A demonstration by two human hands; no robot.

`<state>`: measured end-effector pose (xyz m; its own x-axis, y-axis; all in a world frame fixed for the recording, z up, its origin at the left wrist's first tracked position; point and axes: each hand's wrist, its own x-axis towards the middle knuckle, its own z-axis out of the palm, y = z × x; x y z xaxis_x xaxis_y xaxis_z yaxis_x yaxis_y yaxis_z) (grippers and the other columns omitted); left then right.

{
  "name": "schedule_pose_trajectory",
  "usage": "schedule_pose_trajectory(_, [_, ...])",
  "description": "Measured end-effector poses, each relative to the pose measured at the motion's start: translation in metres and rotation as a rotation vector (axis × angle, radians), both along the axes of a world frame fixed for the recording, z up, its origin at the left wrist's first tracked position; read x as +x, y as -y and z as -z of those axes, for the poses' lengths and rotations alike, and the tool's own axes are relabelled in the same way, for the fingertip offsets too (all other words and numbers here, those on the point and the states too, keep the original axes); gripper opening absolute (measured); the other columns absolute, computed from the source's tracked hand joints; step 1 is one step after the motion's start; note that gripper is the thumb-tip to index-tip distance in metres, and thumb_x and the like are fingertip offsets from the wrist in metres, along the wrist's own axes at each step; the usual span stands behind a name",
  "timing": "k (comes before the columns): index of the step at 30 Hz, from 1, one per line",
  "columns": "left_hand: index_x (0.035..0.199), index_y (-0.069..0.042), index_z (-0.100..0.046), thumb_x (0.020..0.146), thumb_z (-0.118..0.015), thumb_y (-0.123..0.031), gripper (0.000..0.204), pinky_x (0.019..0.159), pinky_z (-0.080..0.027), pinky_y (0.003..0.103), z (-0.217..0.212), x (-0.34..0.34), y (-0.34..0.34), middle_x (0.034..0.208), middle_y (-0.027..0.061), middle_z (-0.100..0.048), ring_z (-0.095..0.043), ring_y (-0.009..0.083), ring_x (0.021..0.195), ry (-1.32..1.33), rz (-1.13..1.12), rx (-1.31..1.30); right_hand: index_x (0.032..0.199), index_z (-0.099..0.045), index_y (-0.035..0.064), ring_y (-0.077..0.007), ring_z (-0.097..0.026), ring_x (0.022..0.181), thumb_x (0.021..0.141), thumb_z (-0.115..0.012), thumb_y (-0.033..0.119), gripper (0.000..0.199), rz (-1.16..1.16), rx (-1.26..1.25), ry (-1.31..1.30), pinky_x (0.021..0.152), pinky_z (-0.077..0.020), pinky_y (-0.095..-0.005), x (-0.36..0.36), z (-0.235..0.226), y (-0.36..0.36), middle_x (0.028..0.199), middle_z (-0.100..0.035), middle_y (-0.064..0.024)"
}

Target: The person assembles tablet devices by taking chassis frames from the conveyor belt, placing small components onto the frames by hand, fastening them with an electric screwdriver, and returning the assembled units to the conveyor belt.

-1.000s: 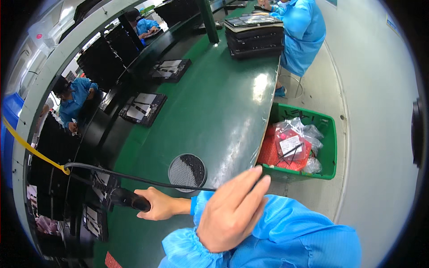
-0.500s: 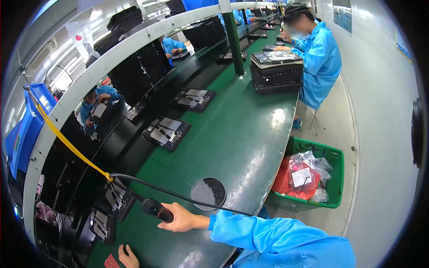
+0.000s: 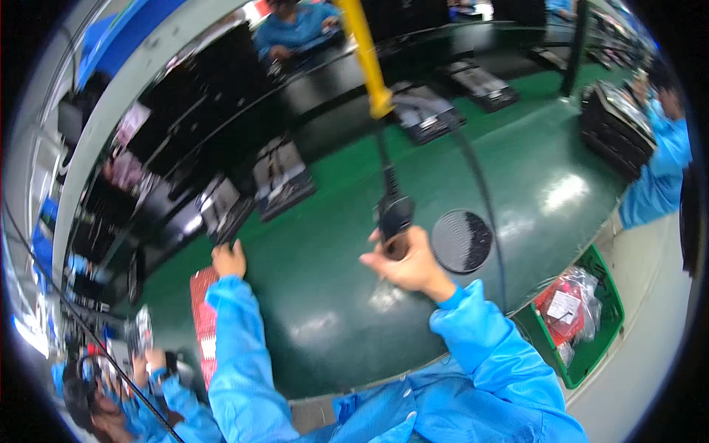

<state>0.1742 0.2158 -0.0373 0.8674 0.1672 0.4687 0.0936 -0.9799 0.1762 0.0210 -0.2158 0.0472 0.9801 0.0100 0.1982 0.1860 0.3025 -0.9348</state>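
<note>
My right hand (image 3: pixel 413 267) is wrapped round a black electric screwdriver (image 3: pixel 395 215), which hangs upright over the green bench from a yellow strap. At the near edge of an opened flat electronic device (image 3: pixel 221 208) is my left hand (image 3: pixel 230 261), its thumb and forefinger apart; whether the fingertips touch the device is blurred. Silver panels and dark strips show inside the device. A second such device (image 3: pixel 282 177) lies just to its right. Under my left wrist runs a red patterned strip (image 3: pixel 204 304). A round grey dish (image 3: pixel 461 241) with small dark pieces sits right of my right hand.
More opened devices (image 3: pixel 428 118) line the bench's far side. A stack of black devices (image 3: pixel 617 133) stands at the right by a co-worker in blue (image 3: pixel 657 184). A green bin (image 3: pixel 602 332) with plastic bags is below the right edge. Another person (image 3: pixel 185 402) works at lower left.
My view has turned left, so the bench appears shifted right. My left hand has moved forward to the device's edge. The screwdriver stays in my right hand and now hangs more upright.
</note>
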Motion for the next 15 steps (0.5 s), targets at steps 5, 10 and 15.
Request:
schedule_pose_trajectory(5, [0.121,0.005,-0.053,0.087,-0.058,-0.038,0.055,0.102,-0.035,0.043,-0.012,-0.046,0.048,0.13,0.0279,-0.046,-0.045,0.0409,0.119,0.112,0.014,-0.047,0.086,-0.055,0.0027,-0.0039,-0.041,0.053,0.069,-0.075,0.007,0.027,0.005,-0.161,0.178,0.046,-0.0326,-0.0225,0.008,-0.011,0.0,0.06,-0.052,0.0014])
schedule_pose_trajectory(10, [0.126,0.002,-0.048,0.078,-0.072,-0.026,0.061,0.107,-0.028,0.046,-0.033,-0.11,0.165,0.141,0.0226,-0.035,-0.033,0.0382,0.132,0.031,0.577,-0.152,0.09,-0.058,0.0009,-0.0056,-0.05,0.047,0.071,-0.076,0.004,0.026,0.445,-0.024,0.28,0.042,-0.0377,-0.022,0.004,-0.046,0.067,0.058,-0.057,0.0001])
schedule_pose_trajectory(15, [0.125,0.0,-0.049,0.077,-0.072,-0.024,0.059,0.107,-0.026,0.05,-0.044,-0.127,0.24,0.143,0.0223,-0.033,-0.03,0.038,0.133,-0.108,0.78,-0.136,0.091,-0.058,0.0013,-0.0059,-0.054,0.049,0.073,-0.074,0.002,0.024,0.821,-0.155,0.3,0.044,-0.0415,-0.0207,0.02,-0.024,0.152,0.06,-0.058,0.0001])
